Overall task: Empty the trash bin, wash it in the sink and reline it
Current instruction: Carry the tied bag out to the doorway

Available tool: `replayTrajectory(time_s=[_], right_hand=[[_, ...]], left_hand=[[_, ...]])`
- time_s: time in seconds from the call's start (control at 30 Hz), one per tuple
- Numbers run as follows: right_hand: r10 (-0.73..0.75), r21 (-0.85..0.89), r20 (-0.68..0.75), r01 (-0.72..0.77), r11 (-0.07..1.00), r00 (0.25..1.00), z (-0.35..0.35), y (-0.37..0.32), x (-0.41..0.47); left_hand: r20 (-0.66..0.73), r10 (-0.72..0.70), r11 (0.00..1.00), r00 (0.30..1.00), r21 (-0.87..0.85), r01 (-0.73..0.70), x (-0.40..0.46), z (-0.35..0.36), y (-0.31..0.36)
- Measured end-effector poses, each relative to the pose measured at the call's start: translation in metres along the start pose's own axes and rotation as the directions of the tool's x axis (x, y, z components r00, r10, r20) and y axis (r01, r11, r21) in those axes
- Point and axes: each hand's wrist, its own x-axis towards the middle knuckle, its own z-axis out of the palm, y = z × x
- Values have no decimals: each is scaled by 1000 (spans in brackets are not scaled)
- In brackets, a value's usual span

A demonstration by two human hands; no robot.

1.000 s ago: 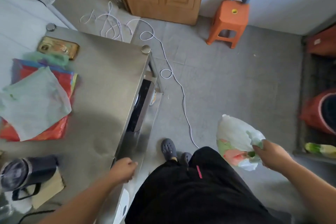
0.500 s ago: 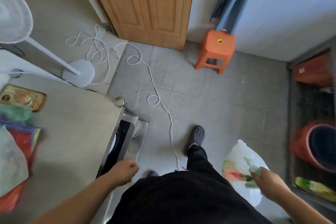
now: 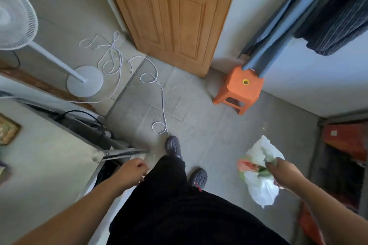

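right hand (image 3: 283,172) clamped on trash bag (image 3: 258,183) neck, bag hangs at its 7 o'clock (door (image 3: 169,16) at 12); left hand (image 3: 132,171) loosely curled, holds nothing

fan (image 3: 12,20): cut by left edge | bag (image 3: 260,189) contents: blurred | counter (image 3: 39,165): cut off left
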Motion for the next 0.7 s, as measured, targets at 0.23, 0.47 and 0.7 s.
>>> replayTrajectory(time_s=[0.23, 0.47, 0.7], right_hand=[[-158, -209, 18, 158, 965, 987, -54, -126, 65], [-223, -517, 121, 253, 818, 967, -121, -233, 120], [-316, -704, 147, 323, 632, 937, -170, -356, 178]], left_hand=[[18, -132, 989, 991, 63, 131, 51, -29, -3], [-60, -166, 966, 984, -209, 150, 113, -98, 69], [-197, -152, 785, 969, -619, -3, 130, -202, 132]])
